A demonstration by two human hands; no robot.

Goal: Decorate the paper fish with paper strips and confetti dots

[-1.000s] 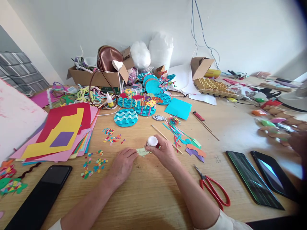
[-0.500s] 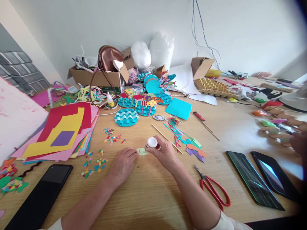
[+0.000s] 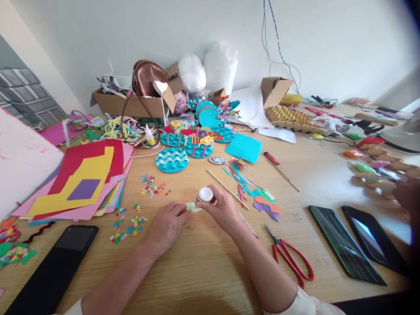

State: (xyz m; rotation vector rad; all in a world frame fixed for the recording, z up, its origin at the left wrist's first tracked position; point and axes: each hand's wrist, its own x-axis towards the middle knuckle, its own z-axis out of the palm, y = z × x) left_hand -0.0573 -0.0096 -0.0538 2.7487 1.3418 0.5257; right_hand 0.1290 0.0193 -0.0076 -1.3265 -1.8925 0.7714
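Note:
My right hand (image 3: 223, 210) is wrapped round a small glue stick (image 3: 205, 194) with a white end, held tip-down onto a small pale green paper piece (image 3: 193, 208) on the wooden table (image 3: 203, 262). My left hand (image 3: 169, 225) lies beside it, fingertips pressing the left edge of that paper piece. Small coloured paper bits (image 3: 131, 223) are scattered just left of my left hand.
Red-handled scissors (image 3: 290, 258) lie right of my arm, two dark tablets (image 3: 361, 245) further right, a black phone (image 3: 54, 267) at front left. A stack of coloured paper (image 3: 85, 179), teal wavy discs (image 3: 172, 159), sticks, boxes and craft clutter fill the back. Another person's hand (image 3: 407, 194) is at the right edge.
Both hands stay on the paper piece; the glue stick has shifted slightly left over it. Nothing else moved.

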